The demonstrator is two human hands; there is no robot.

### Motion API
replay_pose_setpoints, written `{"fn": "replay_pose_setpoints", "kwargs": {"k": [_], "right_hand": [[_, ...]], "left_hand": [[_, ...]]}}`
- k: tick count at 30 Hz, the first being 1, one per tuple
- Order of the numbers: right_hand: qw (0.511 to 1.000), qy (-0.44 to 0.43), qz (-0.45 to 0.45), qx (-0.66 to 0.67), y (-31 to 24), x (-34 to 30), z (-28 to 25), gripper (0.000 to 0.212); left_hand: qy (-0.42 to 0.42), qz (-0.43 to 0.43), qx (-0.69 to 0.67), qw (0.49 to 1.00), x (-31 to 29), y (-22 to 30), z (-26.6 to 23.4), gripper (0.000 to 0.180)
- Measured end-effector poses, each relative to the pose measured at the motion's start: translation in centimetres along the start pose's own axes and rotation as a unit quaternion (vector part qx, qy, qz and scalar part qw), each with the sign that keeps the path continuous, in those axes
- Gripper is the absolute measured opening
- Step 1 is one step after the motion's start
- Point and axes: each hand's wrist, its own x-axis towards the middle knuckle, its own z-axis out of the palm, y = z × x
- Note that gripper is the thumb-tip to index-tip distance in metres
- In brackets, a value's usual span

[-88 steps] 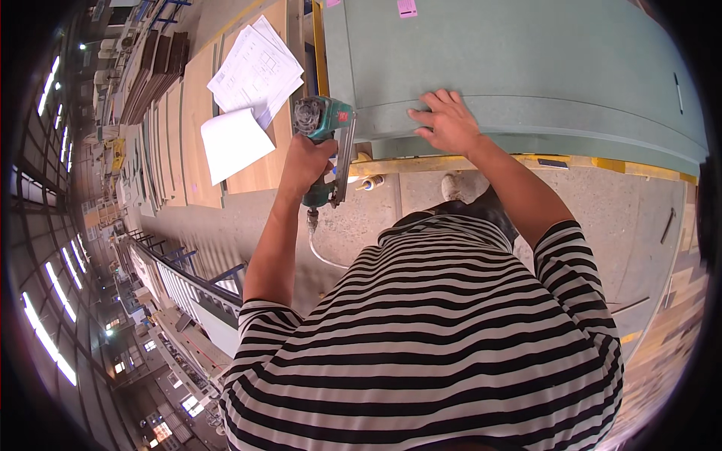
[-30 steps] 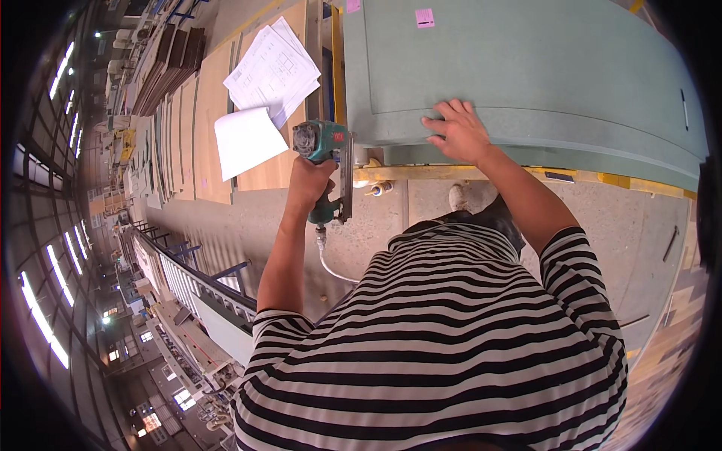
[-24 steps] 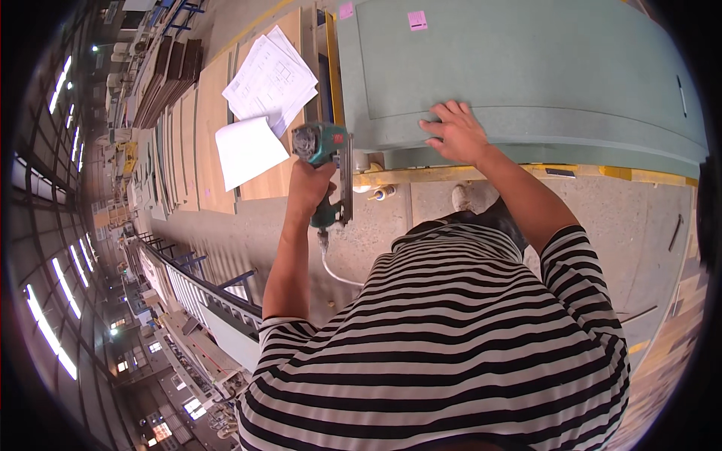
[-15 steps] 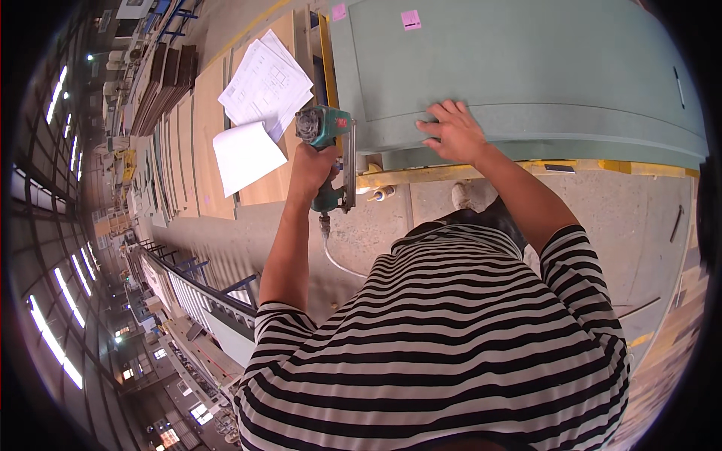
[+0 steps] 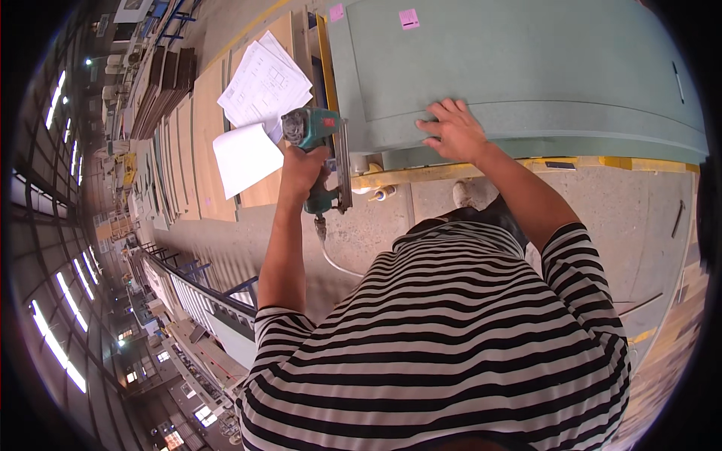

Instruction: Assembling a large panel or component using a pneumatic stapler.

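Our left hand (image 5: 302, 173) grips the teal-and-black nail gun (image 5: 321, 125) beside the smooth grey-green panel (image 5: 519, 60), where our right hand (image 5: 454, 135) spreads, grasping nothing, likely steadying it; beyond, white paper drawings (image 5: 265, 84) lie, presumably handy for checking.

Loose shirt (image 5: 436, 338), black and off-white horizontal stripes, cloth rumpled across front. Left sleeve (image 5: 280, 331) and right sleeve (image 5: 577, 263) short, same stripes, ending near elbows. Left hand (image 5: 302, 171), right hand (image 5: 457, 137) bare. Dark trousers (image 5: 502, 220) past hem, mostly hidden. One pale beige shoe (image 5: 465, 193), details too small.
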Motion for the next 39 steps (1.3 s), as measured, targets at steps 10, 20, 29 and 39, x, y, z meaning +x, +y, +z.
{"fn": "replay_pose_setpoints", "kwargs": {"k": [10,20,29,39], "right_hand": [[1.000,-0.003,0.009,0.000,-0.2,-0.6,-0.3,0.044],[0.998,0.055,-0.013,-0.035,2.5,-3.4,-0.7,0.044],[0.986,0.143,-0.003,-0.089,11.1,-12.6,-7.9,0.044],[0.985,0.148,0.009,-0.091,11.0,-13.1,-7.8,0.043]], "left_hand": [[0.002,-0.005,0.030,1.000,0.8,-0.9,0.6,0.015],[0.000,0.054,0.028,0.998,-3.0,0.1,3.0,0.018],[-0.141,0.135,0.052,0.979,-4.2,4.4,9.1,0.028],[-0.176,0.115,0.077,0.975,-3.6,7.0,12.3,0.020]]}}
